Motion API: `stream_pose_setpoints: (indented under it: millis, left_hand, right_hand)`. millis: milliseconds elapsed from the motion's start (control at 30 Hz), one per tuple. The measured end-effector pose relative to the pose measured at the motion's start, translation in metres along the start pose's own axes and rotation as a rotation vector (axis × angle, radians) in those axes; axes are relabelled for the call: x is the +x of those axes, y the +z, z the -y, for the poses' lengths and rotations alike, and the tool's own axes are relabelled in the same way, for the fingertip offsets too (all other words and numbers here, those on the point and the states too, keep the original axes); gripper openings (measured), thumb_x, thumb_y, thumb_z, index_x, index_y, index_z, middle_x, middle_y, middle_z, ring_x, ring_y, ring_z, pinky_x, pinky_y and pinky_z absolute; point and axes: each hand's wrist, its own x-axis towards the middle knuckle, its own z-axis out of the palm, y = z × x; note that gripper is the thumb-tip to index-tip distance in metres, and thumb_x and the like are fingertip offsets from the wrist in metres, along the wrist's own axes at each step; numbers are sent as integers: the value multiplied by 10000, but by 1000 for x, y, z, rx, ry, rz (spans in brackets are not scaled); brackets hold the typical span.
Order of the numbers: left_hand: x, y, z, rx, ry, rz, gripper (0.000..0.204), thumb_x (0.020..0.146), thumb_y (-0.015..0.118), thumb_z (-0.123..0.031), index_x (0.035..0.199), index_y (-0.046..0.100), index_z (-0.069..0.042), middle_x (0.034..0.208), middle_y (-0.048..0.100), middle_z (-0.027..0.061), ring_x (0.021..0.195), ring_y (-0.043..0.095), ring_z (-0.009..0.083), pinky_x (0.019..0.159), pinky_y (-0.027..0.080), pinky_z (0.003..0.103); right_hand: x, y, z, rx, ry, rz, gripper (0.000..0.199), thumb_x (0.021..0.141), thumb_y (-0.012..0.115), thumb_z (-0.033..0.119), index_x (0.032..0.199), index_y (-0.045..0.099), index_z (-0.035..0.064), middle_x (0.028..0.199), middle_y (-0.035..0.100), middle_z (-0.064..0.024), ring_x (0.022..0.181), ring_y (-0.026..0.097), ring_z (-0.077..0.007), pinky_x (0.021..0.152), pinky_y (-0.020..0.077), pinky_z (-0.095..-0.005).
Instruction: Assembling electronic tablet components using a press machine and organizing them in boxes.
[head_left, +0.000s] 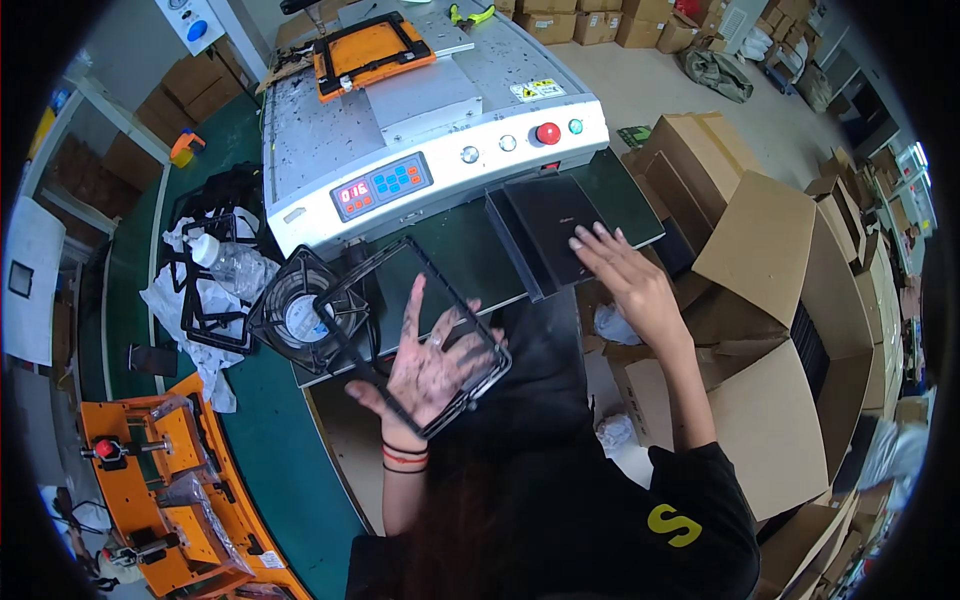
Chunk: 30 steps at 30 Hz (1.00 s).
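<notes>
The left hand (428, 378) is turned palm up with smudged skin, its grip wide and fingers spread, and a thin black rectangular frame (486, 380) lies across it at a tilt, near the front edge of the green worktop (275, 455). The right hand (634, 288) rests palm down on a flat dark box (550, 215) at that edge, its grip likewise wide. Just left of the frame stands a black caged fan (307, 318), with a clear bottle (238, 265) beside it; a white machine (395, 195) sits beyond.
</notes>
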Motion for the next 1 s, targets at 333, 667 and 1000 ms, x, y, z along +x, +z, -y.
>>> stream_pose_setpoints:
  millis: [333, 667, 1000]
  left_hand:
    - [0, -12, 24, 65, 58, -186, 1122, 617, 573, -768, 1441, 152, -133, 1428, 252, 175, 1292, 304, 342, 1052, 246, 523]
    - [-1, -30, 45, -384, 190, 163, 1040, 681, 516, -758, 1402, 235, -63, 1384, 341, 159, 1237, 398, 298, 1009, 348, 445]
    - [5, -21, 42, -527, 206, 317, 988, 725, 477, -746, 1375, 289, -27, 1352, 393, 155, 1201, 451, 275, 984, 405, 395]
  right_hand:
    - [13, -4, 66, 119, -351, -459, 194, 798, 604, 93, 982, 667, 79, 1038, 661, -71, 1042, 606, -222, 929, 462, -378]
    - [12, 14, 88, 193, -327, -472, 196, 782, 634, 138, 969, 688, 111, 1033, 667, -46, 1042, 607, -218, 943, 447, -378]
    - [11, 19, 93, 187, -315, -453, 212, 782, 641, 150, 988, 684, 122, 1047, 663, -35, 1054, 600, -217, 951, 439, -377]
